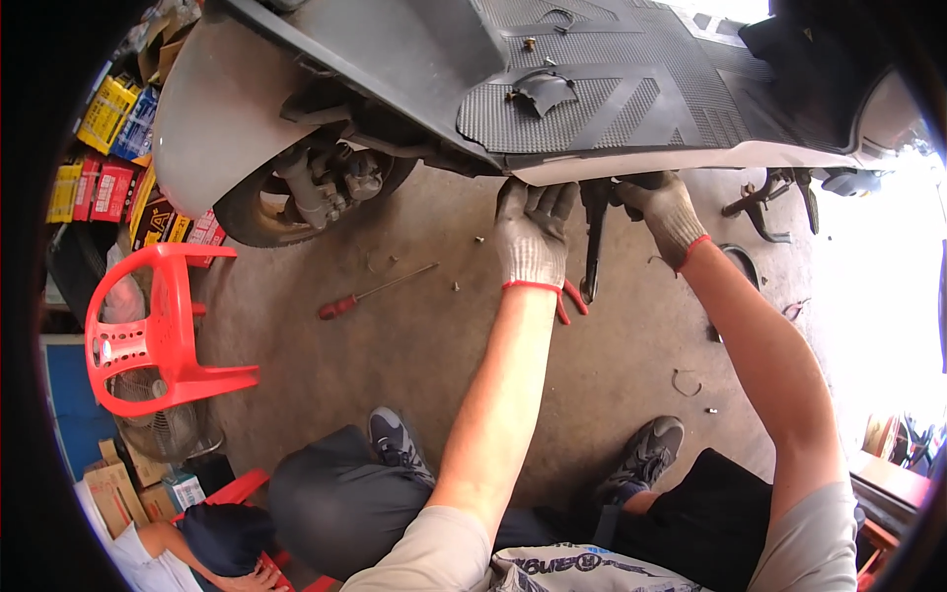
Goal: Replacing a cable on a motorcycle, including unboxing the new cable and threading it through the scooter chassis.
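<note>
A scooter with a grey front fender [212, 128] and a pale side panel [681, 158] stands across the far side. My left hand [533, 237], in a pale knit glove with dark fingers, is closed at the panel's lower edge; its fingertips are partly hidden. To its right, my gloved right hand [666, 212] is bent in under the same edge, closed round something dark that I cannot make out. Between both hands a black side stand [594, 237] hangs down. Red-handled pliers [574, 301] lie on the floor beside my left wrist.
A red-handled screwdriver [340, 307] and several small fasteners lie on the concrete floor. A broken black plastic piece [545, 92] rests on the footboard. At left stand a red plastic chair [173, 331], a fan [163, 424] and stacked boxes [109, 113]. Another person's arm [182, 553] shows lower left.
</note>
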`<act>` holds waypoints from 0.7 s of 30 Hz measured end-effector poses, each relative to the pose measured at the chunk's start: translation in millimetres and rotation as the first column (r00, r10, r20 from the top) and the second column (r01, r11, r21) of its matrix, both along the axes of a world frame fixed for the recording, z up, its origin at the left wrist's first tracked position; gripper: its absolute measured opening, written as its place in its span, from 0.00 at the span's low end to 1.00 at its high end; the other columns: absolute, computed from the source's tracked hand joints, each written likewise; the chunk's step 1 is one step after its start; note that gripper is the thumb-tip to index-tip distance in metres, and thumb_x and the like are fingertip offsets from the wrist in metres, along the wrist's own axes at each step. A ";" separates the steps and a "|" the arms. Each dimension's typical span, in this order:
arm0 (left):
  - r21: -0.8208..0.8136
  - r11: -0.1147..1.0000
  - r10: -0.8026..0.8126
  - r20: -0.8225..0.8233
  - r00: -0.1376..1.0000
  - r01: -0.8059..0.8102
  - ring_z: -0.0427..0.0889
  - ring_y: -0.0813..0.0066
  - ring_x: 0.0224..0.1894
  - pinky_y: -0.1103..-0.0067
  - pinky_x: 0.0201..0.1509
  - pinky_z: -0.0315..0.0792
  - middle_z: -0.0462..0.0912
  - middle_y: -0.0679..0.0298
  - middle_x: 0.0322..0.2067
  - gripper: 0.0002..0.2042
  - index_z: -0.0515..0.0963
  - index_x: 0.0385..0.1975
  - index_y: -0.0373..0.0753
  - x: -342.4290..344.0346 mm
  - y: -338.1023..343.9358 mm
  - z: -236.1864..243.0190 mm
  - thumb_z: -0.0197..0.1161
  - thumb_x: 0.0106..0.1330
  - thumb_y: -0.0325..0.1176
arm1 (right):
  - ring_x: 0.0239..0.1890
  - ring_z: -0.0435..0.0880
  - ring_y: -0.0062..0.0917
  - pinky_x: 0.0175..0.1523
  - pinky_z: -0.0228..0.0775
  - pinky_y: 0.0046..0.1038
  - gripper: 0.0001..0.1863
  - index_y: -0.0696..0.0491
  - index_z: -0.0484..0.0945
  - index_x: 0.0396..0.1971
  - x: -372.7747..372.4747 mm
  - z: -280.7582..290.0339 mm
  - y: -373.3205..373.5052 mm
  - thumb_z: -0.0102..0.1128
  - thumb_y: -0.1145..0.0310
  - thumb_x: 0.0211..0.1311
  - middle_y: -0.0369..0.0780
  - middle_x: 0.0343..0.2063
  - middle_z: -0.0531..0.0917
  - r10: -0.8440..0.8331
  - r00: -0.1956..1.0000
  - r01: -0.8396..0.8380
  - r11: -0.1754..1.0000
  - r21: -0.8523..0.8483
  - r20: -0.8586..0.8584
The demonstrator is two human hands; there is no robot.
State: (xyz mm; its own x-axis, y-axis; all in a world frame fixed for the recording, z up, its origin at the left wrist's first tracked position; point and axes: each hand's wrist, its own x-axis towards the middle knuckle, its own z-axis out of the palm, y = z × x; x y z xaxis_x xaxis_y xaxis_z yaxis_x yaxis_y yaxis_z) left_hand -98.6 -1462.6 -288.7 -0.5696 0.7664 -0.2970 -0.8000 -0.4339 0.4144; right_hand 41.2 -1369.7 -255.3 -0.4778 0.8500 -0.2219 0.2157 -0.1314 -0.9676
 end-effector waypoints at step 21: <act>-0.028 1.000 0.017 0.119 0.993 -0.014 0.74 0.63 0.50 0.65 0.59 0.73 0.73 0.56 0.47 0.13 0.73 0.45 0.33 -5.6 7.0 9.6 0.53 0.67 0.34 | 0.36 0.76 0.17 0.43 0.67 0.22 0.14 0.57 0.81 0.47 6.2 -32.2 22.2 0.62 0.69 0.64 0.34 0.38 0.84 -0.005 0.992 -0.018 0.985 0.173 0.128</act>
State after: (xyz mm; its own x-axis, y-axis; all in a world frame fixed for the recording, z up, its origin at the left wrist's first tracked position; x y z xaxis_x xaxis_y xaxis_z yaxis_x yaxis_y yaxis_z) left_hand -104.1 -1455.6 -279.1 -0.5406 0.7484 -0.3843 -0.8377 -0.4367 0.3280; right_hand 47.4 -1347.6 -287.4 -0.4608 0.8778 -0.1309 0.3385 0.0375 -0.9402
